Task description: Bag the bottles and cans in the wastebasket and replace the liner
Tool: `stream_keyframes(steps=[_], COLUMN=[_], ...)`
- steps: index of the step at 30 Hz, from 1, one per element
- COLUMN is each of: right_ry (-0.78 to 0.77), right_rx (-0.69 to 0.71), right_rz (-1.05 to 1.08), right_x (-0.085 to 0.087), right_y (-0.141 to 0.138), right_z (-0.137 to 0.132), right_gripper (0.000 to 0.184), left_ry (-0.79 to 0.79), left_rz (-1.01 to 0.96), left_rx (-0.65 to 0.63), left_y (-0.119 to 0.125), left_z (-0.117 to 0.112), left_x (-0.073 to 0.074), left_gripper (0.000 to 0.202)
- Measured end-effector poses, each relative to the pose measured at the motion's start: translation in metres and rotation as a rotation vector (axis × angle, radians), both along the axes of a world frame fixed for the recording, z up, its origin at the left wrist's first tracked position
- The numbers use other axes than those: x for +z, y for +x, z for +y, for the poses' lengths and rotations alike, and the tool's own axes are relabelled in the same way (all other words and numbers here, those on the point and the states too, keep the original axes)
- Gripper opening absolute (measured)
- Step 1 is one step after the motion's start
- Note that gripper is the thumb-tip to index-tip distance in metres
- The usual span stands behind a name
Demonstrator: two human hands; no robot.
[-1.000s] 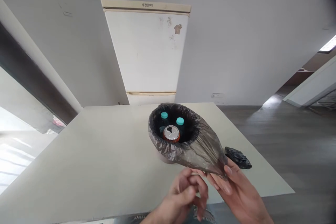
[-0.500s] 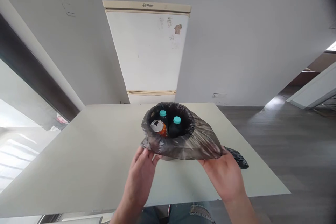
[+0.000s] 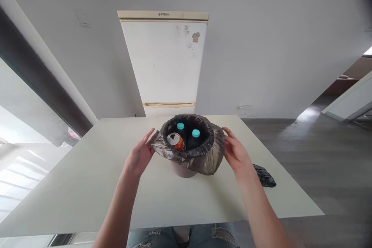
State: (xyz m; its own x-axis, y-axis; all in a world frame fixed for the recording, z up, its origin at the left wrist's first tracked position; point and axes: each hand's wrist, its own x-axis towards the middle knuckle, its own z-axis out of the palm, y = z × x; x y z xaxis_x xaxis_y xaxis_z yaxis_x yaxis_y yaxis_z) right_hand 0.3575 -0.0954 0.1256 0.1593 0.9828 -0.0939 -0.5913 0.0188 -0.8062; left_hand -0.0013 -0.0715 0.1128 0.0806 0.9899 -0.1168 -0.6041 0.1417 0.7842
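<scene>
A small bin (image 3: 183, 170) lined with a grey plastic bag (image 3: 203, 157) stands on the white table (image 3: 87, 186). Inside stand two dark bottles with teal caps (image 3: 195, 133) and an orange drink can (image 3: 176, 140). My left hand (image 3: 140, 155) pinches a flap of the bag at the bin's left side. At the bin's right side, my right hand (image 3: 236, 152) lies against the bag with its fingers curled on the plastic.
A crumpled black plastic bag (image 3: 264, 175) lies on the table right of my right arm. A white fridge (image 3: 164, 62) stands against the wall behind the table. Grey floor runs along the right.
Both hands moved from the near side of the bag out to its left and right sides. The stretched-out bag skirt now hangs close against the bin.
</scene>
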Motion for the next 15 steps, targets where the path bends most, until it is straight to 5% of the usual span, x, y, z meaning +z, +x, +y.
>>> stream_keyframes(steps=[5, 11, 15], right_ry=[0.103, 0.11, 0.161], right_rx=[-0.149, -0.169, -0.144], right_rz=[-0.028, -0.038, -0.168], right_x=[0.011, 0.035, 0.031], right_y=[0.022, 0.035, 0.042], right_z=[0.008, 0.001, -0.007], right_gripper=[0.037, 0.033, 0.037], left_ry=[0.141, 0.409, 0.394], left_rz=[0.064, 0.121, 0.288], left_rx=[0.193, 0.449, 0.592], left_y=[-0.012, -0.027, -0.032], left_z=[0.004, -0.009, -0.01], left_x=[0.014, 0.033, 0.018], left_gripper=[0.045, 0.042, 0.053])
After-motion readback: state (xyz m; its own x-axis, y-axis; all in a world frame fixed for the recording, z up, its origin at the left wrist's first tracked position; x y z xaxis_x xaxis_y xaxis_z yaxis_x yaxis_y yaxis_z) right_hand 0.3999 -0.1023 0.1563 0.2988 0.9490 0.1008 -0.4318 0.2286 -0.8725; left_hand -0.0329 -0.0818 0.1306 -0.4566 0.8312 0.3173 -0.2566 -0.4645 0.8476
